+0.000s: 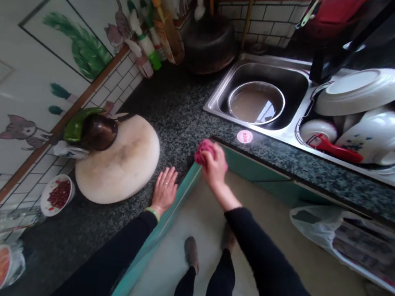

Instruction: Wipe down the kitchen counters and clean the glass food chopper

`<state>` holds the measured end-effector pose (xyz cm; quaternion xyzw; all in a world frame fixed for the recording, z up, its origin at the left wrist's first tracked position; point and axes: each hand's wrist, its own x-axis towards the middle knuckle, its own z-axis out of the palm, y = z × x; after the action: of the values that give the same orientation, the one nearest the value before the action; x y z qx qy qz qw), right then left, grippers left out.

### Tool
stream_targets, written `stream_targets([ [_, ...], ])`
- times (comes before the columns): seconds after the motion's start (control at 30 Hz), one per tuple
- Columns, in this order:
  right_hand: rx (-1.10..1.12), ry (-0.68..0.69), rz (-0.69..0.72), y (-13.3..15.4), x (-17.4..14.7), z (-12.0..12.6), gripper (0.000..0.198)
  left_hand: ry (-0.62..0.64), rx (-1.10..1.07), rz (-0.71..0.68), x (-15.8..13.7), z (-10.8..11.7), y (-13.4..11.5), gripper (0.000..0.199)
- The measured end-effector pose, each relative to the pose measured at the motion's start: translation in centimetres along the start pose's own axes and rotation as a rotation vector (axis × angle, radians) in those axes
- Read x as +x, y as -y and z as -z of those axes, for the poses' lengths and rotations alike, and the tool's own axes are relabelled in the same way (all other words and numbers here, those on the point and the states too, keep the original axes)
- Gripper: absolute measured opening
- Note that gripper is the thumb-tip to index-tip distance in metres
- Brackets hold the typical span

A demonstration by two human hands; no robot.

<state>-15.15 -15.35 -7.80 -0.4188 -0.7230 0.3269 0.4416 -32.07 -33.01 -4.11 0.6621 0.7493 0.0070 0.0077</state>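
Note:
A crumpled pink cloth [203, 151] is bunched in my right hand [215, 165], at the inner corner of the dark speckled countertop [185, 102]. My left hand [165, 190] lies flat on the counter near its front edge, fingers stretched out and holding nothing. Just left of it sits a round pale cutting board [125, 167]. On the board's far left side are a dark, shiny rounded thing [99, 132] and a green pepper [77, 125].
A metal sink [223, 88] holds a basin [256, 102] of cloudy water. White bowls [381, 133] and a red spoon [339, 149] fill the right side. Bottles [147, 49] and a black pot [211, 43] stand in the corner. A bowl of red beans [58, 195] sits at left.

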Motion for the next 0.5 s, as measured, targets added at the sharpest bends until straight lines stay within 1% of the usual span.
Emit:
stream_targets([
  [0.03,-0.049,0.048,0.065,-1.2,3.0,0.6,0.024,0.004,0.000,0.004,0.0,0.0,0.0,0.054],
  [0.1,-0.096,0.181,0.184,-3.3,8.0,0.9,0.023,0.015,-0.001,0.013,0.0,0.0,0.0,0.053],
  [0.13,-0.106,0.235,0.227,-4.1,9.7,0.7,0.023,0.021,0.000,0.018,0.0,0.0,0.0,0.054],
  [0.2,-0.112,0.293,0.276,-5.1,11.4,0.3,0.024,0.038,0.002,0.028,0.0,0.1,0.0,0.054],
  [0.27,-0.111,0.308,0.295,-5.7,11.1,0.8,0.024,0.050,0.003,0.035,0.1,0.2,0.0,0.055],
  [0.33,-0.125,0.324,0.303,-6.7,9.5,2.7,0.026,0.051,0.003,0.037,0.1,0.2,-0.1,0.055],
  [0.4,-0.169,0.338,0.293,-8.3,7.0,6.4,0.028,0.039,0.003,0.036,0.1,0.2,-0.1,0.054],
  [0.5,-0.296,0.324,0.236,-11.7,2.4,14.0,0.030,0.015,-0.012,0.026,0.1,-0.1,0.0,0.053],
])
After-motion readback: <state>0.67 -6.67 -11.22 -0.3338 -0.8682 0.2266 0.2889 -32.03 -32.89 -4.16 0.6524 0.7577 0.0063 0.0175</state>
